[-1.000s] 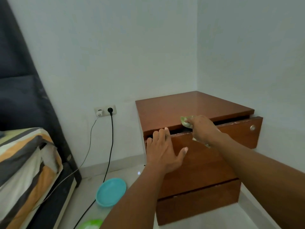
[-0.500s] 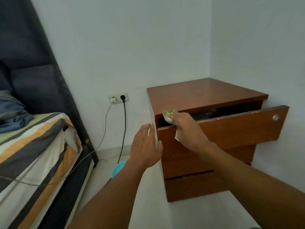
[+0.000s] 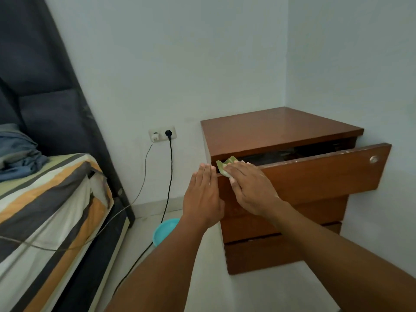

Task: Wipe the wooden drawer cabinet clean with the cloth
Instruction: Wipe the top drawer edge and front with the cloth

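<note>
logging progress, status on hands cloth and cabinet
Right hand grips cloth on front edge of open top drawer. Left hand flat beside its left end, empty. Nothing blocking.

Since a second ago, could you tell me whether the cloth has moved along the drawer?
Yes. The cloth under the right hand slid left along the drawer front, away from its knob, to the left corner.
</note>
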A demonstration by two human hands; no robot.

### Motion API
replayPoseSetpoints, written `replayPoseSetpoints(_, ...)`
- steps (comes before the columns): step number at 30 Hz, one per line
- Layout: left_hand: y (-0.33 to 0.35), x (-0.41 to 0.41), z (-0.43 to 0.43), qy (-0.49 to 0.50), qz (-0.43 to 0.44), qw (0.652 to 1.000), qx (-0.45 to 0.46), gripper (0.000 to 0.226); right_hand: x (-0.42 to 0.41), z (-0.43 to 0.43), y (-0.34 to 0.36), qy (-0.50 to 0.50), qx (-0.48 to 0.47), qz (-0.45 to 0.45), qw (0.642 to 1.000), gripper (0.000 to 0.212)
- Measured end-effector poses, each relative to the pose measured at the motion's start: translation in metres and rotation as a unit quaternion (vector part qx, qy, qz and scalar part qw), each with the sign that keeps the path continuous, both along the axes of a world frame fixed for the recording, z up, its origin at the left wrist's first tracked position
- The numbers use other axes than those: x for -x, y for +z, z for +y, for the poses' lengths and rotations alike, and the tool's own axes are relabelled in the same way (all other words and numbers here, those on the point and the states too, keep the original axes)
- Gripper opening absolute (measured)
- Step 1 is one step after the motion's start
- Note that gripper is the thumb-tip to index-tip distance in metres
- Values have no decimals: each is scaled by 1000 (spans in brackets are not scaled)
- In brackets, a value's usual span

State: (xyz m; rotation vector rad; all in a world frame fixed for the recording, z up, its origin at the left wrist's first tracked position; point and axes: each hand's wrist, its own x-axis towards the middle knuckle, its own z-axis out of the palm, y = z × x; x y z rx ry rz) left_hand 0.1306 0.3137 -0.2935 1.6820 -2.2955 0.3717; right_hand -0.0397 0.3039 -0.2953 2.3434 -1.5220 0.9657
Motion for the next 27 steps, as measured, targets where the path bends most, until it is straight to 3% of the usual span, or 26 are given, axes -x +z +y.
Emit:
replayPoseSetpoints(11,26,53,-15,-116,-20,992,-48,78,74,0,-6,-92,35,-9,995,41)
replayPoseSetpoints(27,48,138,-59,-145,-99,981,-78,85,200,-10,-12,-174,29,-95,980,44)
